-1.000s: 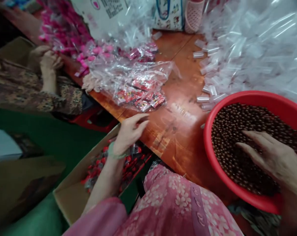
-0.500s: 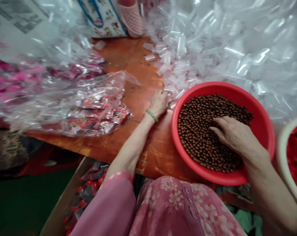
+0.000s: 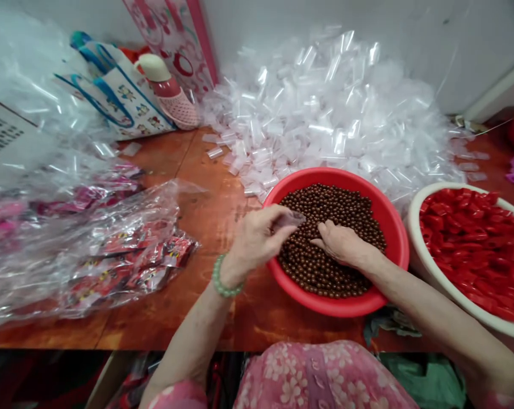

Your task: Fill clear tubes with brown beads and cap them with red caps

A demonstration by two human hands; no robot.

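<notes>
My left hand (image 3: 253,241), with a green beaded bracelet (image 3: 225,278) on the wrist, is closed on a small clear plastic sleeve (image 3: 294,218). It is held over the left rim of a red basin (image 3: 399,238). Shiny small brown balls (image 3: 325,278) fill much of the basin; whether they are candy or beads I cannot tell. My right hand (image 3: 342,243) reaches in from the right, its fingertips drawn together among the balls. What those fingers hold, if anything, is hidden.
Behind the basin rises a large heap of clear plastic sleeves (image 3: 316,113). A white tub (image 3: 416,227) of red plastic pieces (image 3: 473,233) stands right. Bagged red packets (image 3: 146,261) lie left. A patterned bag (image 3: 133,105) and a bottle (image 3: 171,94) stand at the back.
My left hand has come from the edge of the sleeve heap to the basin, now with a clear sleeve in it. My right hand stays among the balls. The view has shifted.
</notes>
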